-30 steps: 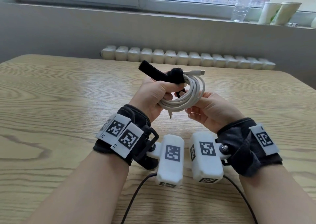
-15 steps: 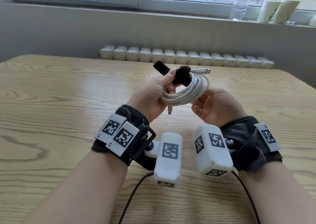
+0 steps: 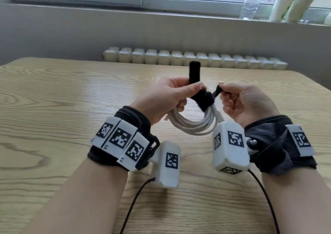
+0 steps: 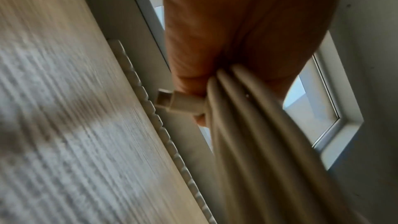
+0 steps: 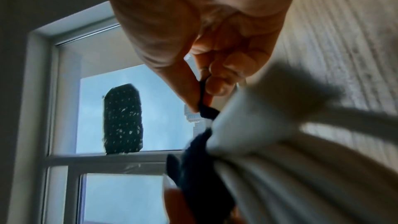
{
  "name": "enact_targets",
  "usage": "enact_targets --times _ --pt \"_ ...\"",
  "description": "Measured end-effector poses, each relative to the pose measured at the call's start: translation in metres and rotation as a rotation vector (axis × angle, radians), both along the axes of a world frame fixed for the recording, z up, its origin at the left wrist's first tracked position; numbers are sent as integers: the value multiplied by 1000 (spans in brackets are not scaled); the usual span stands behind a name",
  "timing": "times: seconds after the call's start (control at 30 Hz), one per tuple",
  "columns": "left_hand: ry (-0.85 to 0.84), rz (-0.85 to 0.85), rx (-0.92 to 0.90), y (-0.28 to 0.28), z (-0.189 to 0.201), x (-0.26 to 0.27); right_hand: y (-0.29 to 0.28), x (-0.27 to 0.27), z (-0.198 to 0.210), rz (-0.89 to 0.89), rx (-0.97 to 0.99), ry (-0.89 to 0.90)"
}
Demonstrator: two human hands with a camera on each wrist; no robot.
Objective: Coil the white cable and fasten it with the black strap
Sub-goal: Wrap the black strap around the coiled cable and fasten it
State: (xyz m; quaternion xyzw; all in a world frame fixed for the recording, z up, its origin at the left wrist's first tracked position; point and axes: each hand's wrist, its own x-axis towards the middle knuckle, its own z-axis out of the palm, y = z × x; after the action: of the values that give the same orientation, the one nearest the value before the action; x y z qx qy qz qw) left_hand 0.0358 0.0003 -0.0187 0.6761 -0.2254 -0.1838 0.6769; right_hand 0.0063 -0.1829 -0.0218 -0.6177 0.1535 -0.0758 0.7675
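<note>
The white cable [image 3: 189,125] is wound into a coil and hangs in the air above the wooden table [image 3: 53,108]. A black strap [image 3: 203,99] wraps its top. My left hand [image 3: 168,96] grips the coil and the strap at the wrap; one strap end [image 3: 194,72] sticks straight up. My right hand [image 3: 238,99] pinches the other strap end [image 3: 216,91] between thumb and forefinger. The left wrist view shows cable strands [image 4: 247,117] and a white plug [image 4: 174,102] under my palm. In the right wrist view my fingertips [image 5: 193,101] pinch the strap [image 5: 207,111] beside the blurred cable [image 5: 280,168].
A white radiator [image 3: 195,58] runs behind the table's far edge. On the windowsill stand a plastic bottle [image 3: 250,3] and paper cups [image 3: 290,10]. Two black wires [image 3: 136,203] trail from the wrist cameras toward me.
The coil has swung down to hang below my hands. The free strap end now points straight up. My right hand left the coil and took hold of the other strap end.
</note>
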Motion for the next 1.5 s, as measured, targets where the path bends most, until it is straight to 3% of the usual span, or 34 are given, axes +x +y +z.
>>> enact_targets --times 0.27,0.4,0.6,0.97,1.23,1.33,1.5 --pt "-222 2 200 -5 7 -11 9 -6 9 30 -215 -118" --pt "-223 80 159 -7 6 -7 11 -9 13 62 -206 -131" --pt "-257 64 208 -8 8 -11 17 -11 12 93 -239 -193" --pt "-197 237 195 -9 3 -7 17 -13 13 112 -431 -226" --pt "-166 144 171 -7 5 -9 16 -15 10 319 -356 -182" --pt "-183 118 184 -7 5 -10 14 -15 12 279 -319 -210" --pt "-183 93 212 -7 5 -10 19 -10 9 110 -421 -275"
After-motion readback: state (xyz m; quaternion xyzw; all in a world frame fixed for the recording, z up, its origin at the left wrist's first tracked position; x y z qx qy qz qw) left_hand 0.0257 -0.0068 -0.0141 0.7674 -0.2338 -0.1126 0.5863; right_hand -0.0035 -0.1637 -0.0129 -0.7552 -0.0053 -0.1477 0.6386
